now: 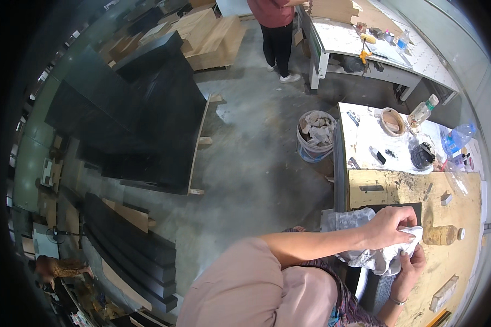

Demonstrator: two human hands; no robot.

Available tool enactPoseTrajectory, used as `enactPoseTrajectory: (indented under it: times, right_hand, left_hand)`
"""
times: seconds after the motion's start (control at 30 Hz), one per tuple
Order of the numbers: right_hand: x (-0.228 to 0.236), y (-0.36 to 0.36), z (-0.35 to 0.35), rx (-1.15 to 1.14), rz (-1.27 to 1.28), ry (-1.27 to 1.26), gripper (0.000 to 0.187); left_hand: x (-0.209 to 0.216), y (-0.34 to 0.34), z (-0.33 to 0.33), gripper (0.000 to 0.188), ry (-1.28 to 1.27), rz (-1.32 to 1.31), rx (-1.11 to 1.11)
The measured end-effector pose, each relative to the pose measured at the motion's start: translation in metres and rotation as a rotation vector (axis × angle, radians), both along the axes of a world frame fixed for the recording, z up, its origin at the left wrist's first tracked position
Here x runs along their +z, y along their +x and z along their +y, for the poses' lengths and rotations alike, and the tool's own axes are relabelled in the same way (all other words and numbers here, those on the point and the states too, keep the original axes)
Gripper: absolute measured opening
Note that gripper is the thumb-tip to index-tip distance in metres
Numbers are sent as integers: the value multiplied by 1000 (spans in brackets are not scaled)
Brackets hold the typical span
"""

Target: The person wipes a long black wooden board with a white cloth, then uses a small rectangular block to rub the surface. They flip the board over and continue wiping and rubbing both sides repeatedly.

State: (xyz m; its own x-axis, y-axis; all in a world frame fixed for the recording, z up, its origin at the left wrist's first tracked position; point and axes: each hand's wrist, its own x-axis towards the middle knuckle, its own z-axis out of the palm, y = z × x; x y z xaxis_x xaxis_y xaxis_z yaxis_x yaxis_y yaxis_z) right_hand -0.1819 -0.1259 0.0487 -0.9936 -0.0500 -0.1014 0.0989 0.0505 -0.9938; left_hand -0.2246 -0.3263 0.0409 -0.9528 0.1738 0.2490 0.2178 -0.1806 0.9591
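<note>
A crumpled white cloth (387, 260) with grey smudges is bunched between my hands at the yellowish worktop's near edge. My left hand (390, 226) reaches across from the left, its fingers closed on the cloth's upper right end. Just below, my right hand (412, 268) pinches the same end between thumb and fingers; a bracelet or watch circles that wrist. Partly hidden behind the cloth is a dark flat panel (413, 209). Close to my hands, a clear bottle of yellowish liquid (442, 235) lies on its side on the worktop (453, 267).
A pale block (444, 293) lies at the right. Beyond stand a round tub (393, 122), a black container (421, 156) and bottles. A bucket of rags (315, 136) is beside the bench. Large black panels (153, 125) fill the left; a person (275, 32) stands at a far table.
</note>
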Motion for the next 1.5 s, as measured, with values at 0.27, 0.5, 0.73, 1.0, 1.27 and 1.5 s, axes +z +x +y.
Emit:
enactPoseTrajectory:
  times: [0.27,0.5,0.73,1.0,1.27,1.5]
  right_hand:
    - [5,9,22,-94,17,-74,20]
    - [-2,5,53,-133,37,-151,24]
    - [9,-2,39,-189,-1,-171,16]
    - [-4,-6,57,-189,-6,-107,6]
    - [-5,-34,98,-551,-79,13,5]
    - [-46,-90,159,-894,99,492,62]
  left_hand:
    - [-1,0,-4,15,113,-45,-101]
    - [-10,-12,-12,14,354,-99,-277]
    - [-32,7,-3,62,-129,-102,-289]
    - [-15,3,-6,51,131,-650,-531]
    - [-19,-4,-23,42,612,-718,-365]
    - [-18,-22,6,45,585,-757,-366]
